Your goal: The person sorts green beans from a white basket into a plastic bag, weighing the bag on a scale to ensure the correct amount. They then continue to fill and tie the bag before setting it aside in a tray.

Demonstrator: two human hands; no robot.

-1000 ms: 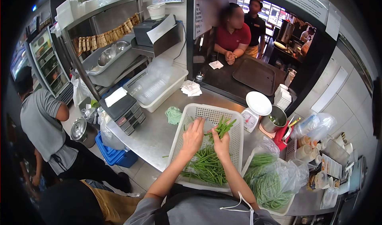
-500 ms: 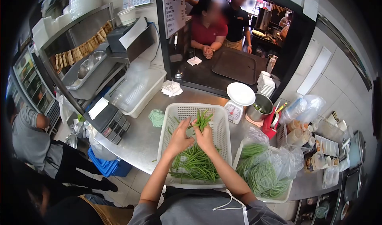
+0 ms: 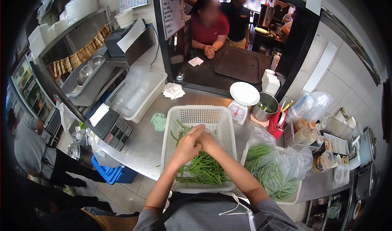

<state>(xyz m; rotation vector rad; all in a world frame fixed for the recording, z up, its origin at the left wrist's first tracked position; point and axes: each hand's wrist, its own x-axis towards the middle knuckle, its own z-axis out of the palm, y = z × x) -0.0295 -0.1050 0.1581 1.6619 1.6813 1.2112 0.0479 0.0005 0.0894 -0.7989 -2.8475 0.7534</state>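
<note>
A white perforated plastic basket [image 3: 166,149] stands on the counter in front of me, with a heap of green beans [image 3: 202,169] in its near half. Over its middle, my left hand [image 3: 188,144] and my right hand [image 3: 207,141] are pressed together, fingers closed. A few green beans show just left of my fingers, and the hands hide most of what lies between them. To the right, a white tub [image 3: 297,194] holds more green beans in clear plastic bags [image 3: 273,174].
A kitchen scale [image 3: 238,111] with a white plate, a steel pot [image 3: 265,107] and a red holder [image 3: 278,124] stand behind. Left are a green cloth [image 3: 158,121] and a bin of plastic containers [image 3: 141,114]. Two people stand beyond the pass-through; another person [image 3: 34,143] is at left.
My hands have come together, the left crossing in front of the right. The bunch of green beans that pointed up from my right hand no longer sticks out there. The view has shifted slightly.
</note>
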